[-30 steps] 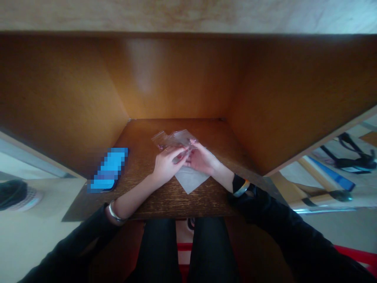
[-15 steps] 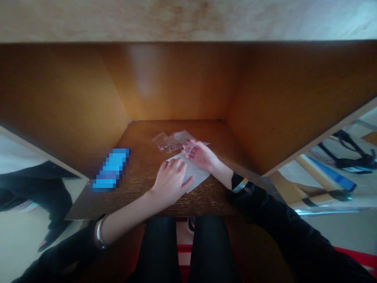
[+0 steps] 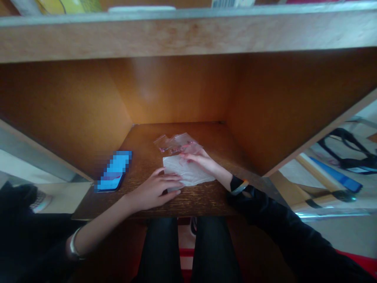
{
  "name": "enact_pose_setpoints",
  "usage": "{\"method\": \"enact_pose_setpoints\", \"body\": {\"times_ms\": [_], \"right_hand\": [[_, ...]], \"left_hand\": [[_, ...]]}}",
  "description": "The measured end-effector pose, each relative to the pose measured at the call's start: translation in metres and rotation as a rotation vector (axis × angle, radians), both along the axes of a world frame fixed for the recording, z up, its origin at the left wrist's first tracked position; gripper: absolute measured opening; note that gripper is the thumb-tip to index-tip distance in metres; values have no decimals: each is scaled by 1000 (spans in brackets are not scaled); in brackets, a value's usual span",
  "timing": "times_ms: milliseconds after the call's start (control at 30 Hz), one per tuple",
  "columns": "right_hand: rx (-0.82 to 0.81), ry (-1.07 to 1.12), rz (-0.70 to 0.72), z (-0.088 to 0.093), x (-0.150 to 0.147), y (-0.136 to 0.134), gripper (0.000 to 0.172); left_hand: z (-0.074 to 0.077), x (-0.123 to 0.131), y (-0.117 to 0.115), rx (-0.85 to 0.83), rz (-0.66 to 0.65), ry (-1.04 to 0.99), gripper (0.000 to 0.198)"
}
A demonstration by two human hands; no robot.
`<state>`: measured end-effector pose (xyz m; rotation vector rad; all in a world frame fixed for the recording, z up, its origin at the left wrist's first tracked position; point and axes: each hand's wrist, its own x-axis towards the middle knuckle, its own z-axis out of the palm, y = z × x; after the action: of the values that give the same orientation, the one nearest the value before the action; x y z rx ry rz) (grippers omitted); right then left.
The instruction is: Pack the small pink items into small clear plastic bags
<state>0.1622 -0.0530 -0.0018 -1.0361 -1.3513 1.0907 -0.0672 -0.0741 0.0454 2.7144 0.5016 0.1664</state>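
Observation:
A crumpled white paper sheet lies flat on the dark wooden desk. My right hand rests on its upper part, fingers pointing left, holding nothing I can make out. Just beyond those fingertips lie small clear plastic bags with pinkish contents. My left hand sits at the sheet's lower left edge, fingers spread and touching it. Further left, a blue phone, its screen blurred, lies on the desk.
Wooden side walls and a back panel box in the desk, with a shelf edge and books above. A dark-clothed person's part shows low at the left. A black strap and blue strip lie on the floor at the right.
The white sheet now lies flatter and more spread out. My left hand has moved left to the sheet's edge, and my right hand has slid left across it. The view has tilted upward.

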Motion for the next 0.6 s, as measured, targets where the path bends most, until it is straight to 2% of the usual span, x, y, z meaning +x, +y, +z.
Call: {"method": "enact_pose_setpoints", "body": {"times_ms": [100, 267, 400, 500, 600], "right_hand": [[57, -59, 33, 0, 0, 0, 25], [186, -210, 70, 7, -4, -2, 41], [201, -285, 61, 2, -3, -3, 53], [195, -324, 16, -5, -1, -2, 62], [200, -333, -12, -7, -1, 0, 65]], "left_hand": [[-2, -4, 13, 8, 67, -38, 24], [3, 14, 33, -33, 239, -81, 18], [2, 37, 51, -130, 279, -141, 50], [-8, 48, 63, -209, 255, -197, 71], [-22, 52, 72, -293, 220, -251, 83]]}}
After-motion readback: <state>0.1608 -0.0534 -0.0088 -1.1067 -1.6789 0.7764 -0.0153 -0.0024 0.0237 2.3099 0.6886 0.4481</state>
